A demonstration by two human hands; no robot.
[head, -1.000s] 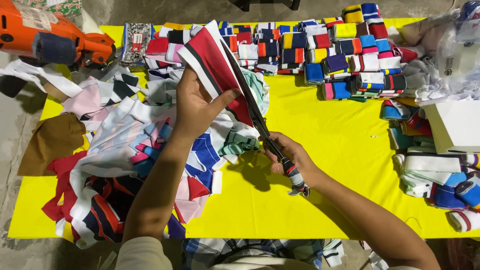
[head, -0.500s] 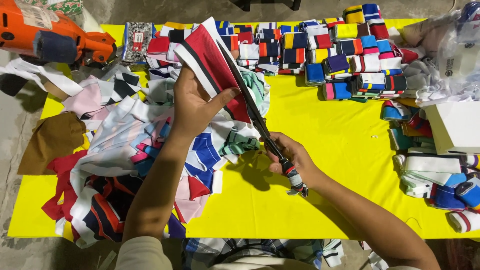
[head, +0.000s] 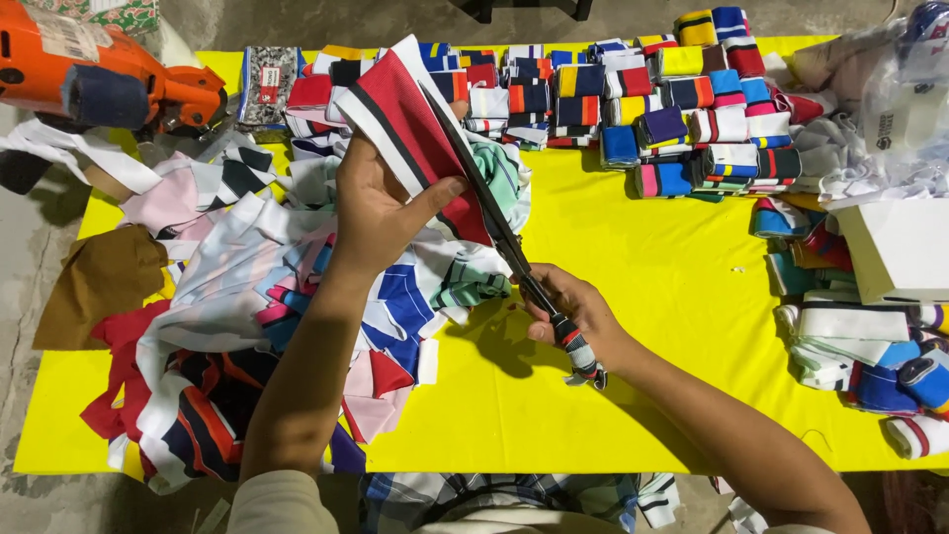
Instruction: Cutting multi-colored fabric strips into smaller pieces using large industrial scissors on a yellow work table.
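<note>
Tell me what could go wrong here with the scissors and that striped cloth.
The left hand pinches the red striped cloth with its thumb close beside the scissors held by the right hand, so the blades might nick the thumb. The cloth is held up in the air by one side only, so it may sag and the cut could wander. The scrap pile beneath could snag the blades.

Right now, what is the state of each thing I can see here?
Left hand: holds up the red striped fabric piece.
Right hand: grips the scissors, blades along the fabric edge.
Folded fabric pieces: stacked in rows.
Cut scraps: loose pile.
Yellow cloth: spread flat.
</note>
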